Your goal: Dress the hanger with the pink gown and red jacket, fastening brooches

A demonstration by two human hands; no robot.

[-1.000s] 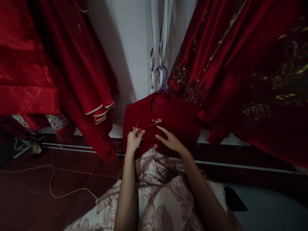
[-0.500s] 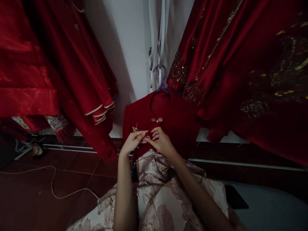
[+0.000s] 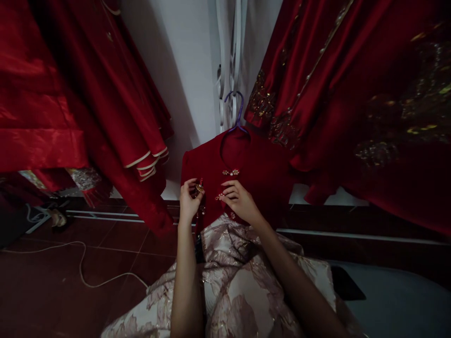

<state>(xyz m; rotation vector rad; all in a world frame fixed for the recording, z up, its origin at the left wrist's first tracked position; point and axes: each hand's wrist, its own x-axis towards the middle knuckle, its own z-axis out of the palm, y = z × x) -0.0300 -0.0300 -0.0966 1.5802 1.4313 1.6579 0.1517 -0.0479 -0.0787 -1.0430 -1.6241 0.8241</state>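
Note:
A red jacket (image 3: 268,173) hangs in front of me on a purple hanger (image 3: 241,110). My left hand (image 3: 188,202) is closed, thumb and fingers around a gold brooch (image 3: 199,187) with a red top and hanging beads, at the jacket's left side. My right hand (image 3: 241,202) pinches the front opening at a beaded frog button (image 3: 219,197). Above it a pearl-and-gold frog button (image 3: 231,172) lies across the neck opening. Another beaded fastening (image 3: 232,215) shows below my right hand. Fingers partly hide what each hand grips.
Red garments (image 3: 134,117) hang at left, and red garments with gold beadwork (image 3: 317,94) at right. White metal uprights (image 3: 237,42) stand behind the hanger. Pale patterned cloth (image 3: 243,305) covers my lap. A cable (image 3: 82,267) crosses the tiled floor, with shoes (image 3: 56,218) beyond.
My left hand has left the front opening beside my right hand and moved left to the gold brooch. My right hand stays at the opening.

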